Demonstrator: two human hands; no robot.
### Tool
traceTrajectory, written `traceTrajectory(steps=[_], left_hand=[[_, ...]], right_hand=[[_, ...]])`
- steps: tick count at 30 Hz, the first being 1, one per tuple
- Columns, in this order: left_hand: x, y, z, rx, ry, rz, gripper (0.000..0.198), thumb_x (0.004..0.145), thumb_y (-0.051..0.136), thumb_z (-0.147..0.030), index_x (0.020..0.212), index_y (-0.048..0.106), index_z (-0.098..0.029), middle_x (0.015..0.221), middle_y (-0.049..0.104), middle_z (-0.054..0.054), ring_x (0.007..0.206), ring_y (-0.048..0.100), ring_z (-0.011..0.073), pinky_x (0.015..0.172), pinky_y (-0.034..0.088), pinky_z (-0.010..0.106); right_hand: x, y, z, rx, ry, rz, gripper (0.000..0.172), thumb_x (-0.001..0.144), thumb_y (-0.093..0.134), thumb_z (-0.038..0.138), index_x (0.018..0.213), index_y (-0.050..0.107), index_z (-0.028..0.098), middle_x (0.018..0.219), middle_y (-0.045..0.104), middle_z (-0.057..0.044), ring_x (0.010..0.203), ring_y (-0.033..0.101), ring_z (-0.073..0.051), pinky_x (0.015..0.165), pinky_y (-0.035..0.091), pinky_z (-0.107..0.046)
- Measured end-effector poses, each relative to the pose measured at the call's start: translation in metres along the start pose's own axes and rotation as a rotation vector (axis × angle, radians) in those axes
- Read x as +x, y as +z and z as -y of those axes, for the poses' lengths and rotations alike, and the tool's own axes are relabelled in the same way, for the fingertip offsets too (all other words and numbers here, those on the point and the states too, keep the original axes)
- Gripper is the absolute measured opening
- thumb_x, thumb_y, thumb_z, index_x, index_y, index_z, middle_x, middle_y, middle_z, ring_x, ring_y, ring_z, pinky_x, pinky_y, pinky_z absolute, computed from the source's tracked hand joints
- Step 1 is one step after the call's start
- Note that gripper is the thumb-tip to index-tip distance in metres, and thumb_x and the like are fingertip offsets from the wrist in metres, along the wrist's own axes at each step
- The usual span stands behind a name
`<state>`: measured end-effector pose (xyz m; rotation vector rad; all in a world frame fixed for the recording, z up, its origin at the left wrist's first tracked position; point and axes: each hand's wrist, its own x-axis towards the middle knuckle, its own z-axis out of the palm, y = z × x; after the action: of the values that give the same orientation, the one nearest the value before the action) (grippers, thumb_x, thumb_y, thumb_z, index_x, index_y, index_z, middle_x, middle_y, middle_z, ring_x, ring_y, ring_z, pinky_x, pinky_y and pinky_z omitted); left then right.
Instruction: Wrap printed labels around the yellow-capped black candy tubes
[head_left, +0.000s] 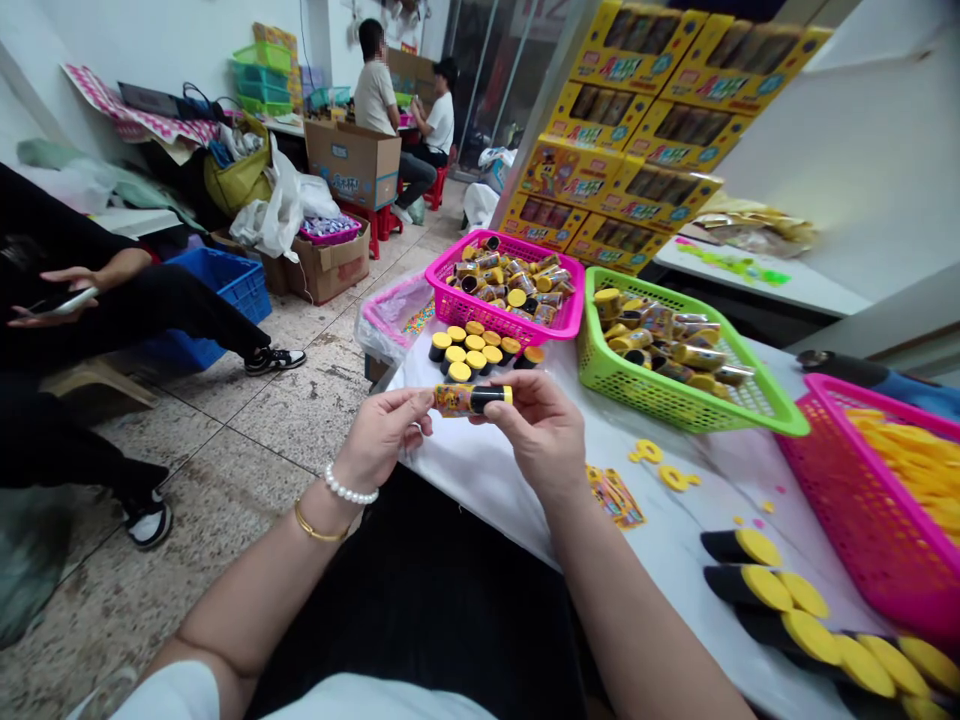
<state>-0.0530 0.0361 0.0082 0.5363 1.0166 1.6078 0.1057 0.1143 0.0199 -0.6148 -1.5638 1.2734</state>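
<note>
Above the front edge of the white table, my right hand (544, 430) grips a small black tube (486, 398) with a yellow end, lying sideways between thumb and fingers. A colourful printed label (452, 401) extends from the tube's left side. My left hand (386, 430) pinches the label's left end between thumb and forefinger. Just behind my hands stands a cluster of black tubes with yellow tops (474, 343). A small pile of printed labels (615, 497) lies beside my right wrist.
A pink basket (504, 318) and a green basket (675, 408) hold labelled tubes. At right, another pink basket (862, 500) holds yellow parts, near more black tubes (787, 610). Yellow boxes (600, 185) are stacked behind. A person holding a phone (56, 302) sits at left.
</note>
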Motion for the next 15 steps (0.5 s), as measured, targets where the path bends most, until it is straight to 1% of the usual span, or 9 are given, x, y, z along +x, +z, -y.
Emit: traceTrajectory(steps=[2, 5, 6, 8, 9, 11, 13, 15], left_hand=[[-0.001, -0.002, -0.002, 0.034, 0.018, 0.018, 0.039, 0.062, 0.091, -0.042, 0.080, 0.077, -0.010, 0.060, 0.061, 0.001, 0.051, 0.048, 0.0051, 0.044, 0.030, 0.017], [0.001, -0.003, -0.002, 0.042, 0.104, -0.030, 0.031, 0.063, 0.091, -0.033, 0.079, 0.075, -0.012, 0.064, 0.061, -0.001, 0.052, 0.045, 0.0035, 0.047, 0.033, 0.016], [0.002, -0.003, -0.003, 0.035, 0.118, -0.045, 0.029, 0.063, 0.090, -0.030, 0.078, 0.074, -0.012, 0.068, 0.063, 0.000, 0.054, 0.048, 0.0037, 0.049, 0.036, 0.016], [0.003, -0.004, -0.003, 0.011, 0.121, -0.052, 0.030, 0.063, 0.090, -0.028, 0.081, 0.072, -0.013, 0.080, 0.068, 0.002, 0.063, 0.057, 0.0065, 0.054, 0.043, 0.017], [0.004, -0.004, -0.003, -0.001, 0.108, -0.031, 0.033, 0.063, 0.091, -0.028, 0.087, 0.072, -0.013, 0.088, 0.070, 0.004, 0.070, 0.062, 0.0091, 0.059, 0.048, 0.019], [0.005, -0.005, -0.002, -0.005, 0.071, 0.065, 0.043, 0.063, 0.091, -0.028, 0.099, 0.071, -0.015, 0.097, 0.072, 0.005, 0.081, 0.068, 0.0140, 0.067, 0.054, 0.024], [0.007, -0.005, 0.001, 0.019, 0.052, 0.174, 0.047, 0.063, 0.092, -0.029, 0.102, 0.071, -0.014, 0.094, 0.073, 0.005, 0.078, 0.068, 0.0144, 0.069, 0.056, 0.027], [0.010, -0.004, 0.004, 0.052, 0.070, 0.212, 0.042, 0.064, 0.091, -0.031, 0.097, 0.071, -0.013, 0.085, 0.072, 0.003, 0.069, 0.065, 0.0114, 0.066, 0.054, 0.026]], right_hand=[[-0.001, 0.001, 0.000, -0.003, 0.011, 0.016, 0.036, 0.070, 0.088, 0.044, 0.091, 0.067, 0.025, 0.080, 0.068, 0.001, 0.067, 0.066, -0.015, 0.061, 0.062, -0.031], [-0.002, 0.002, -0.001, 0.003, 0.008, 0.020, 0.036, 0.068, 0.090, 0.040, 0.093, 0.069, 0.025, 0.086, 0.069, 0.000, 0.071, 0.066, -0.015, 0.060, 0.063, -0.030], [-0.003, 0.003, -0.002, 0.010, 0.005, 0.018, 0.035, 0.068, 0.090, 0.039, 0.093, 0.069, 0.026, 0.087, 0.070, 0.000, 0.072, 0.066, -0.015, 0.060, 0.063, -0.029], [-0.003, 0.002, -0.003, 0.023, -0.009, 0.020, 0.034, 0.069, 0.090, 0.037, 0.094, 0.070, 0.026, 0.090, 0.070, 0.000, 0.072, 0.066, -0.014, 0.058, 0.062, -0.028], [-0.003, 0.002, -0.004, 0.022, -0.016, 0.032, 0.034, 0.069, 0.090, 0.037, 0.094, 0.070, 0.026, 0.091, 0.070, 0.000, 0.072, 0.066, -0.014, 0.058, 0.062, -0.027], [-0.003, 0.001, -0.005, -0.028, -0.039, 0.071, 0.034, 0.071, 0.089, 0.037, 0.097, 0.071, 0.027, 0.093, 0.070, -0.001, 0.076, 0.067, -0.015, 0.061, 0.062, -0.028], [-0.003, 0.000, -0.006, -0.144, -0.085, 0.109, 0.034, 0.073, 0.087, 0.038, 0.102, 0.073, 0.027, 0.100, 0.069, -0.003, 0.085, 0.068, -0.017, 0.067, 0.062, -0.029], [-0.002, -0.002, -0.007, -0.250, -0.129, 0.145, 0.035, 0.077, 0.084, 0.038, 0.109, 0.074, 0.028, 0.108, 0.065, -0.005, 0.095, 0.067, -0.019, 0.071, 0.063, -0.030]])
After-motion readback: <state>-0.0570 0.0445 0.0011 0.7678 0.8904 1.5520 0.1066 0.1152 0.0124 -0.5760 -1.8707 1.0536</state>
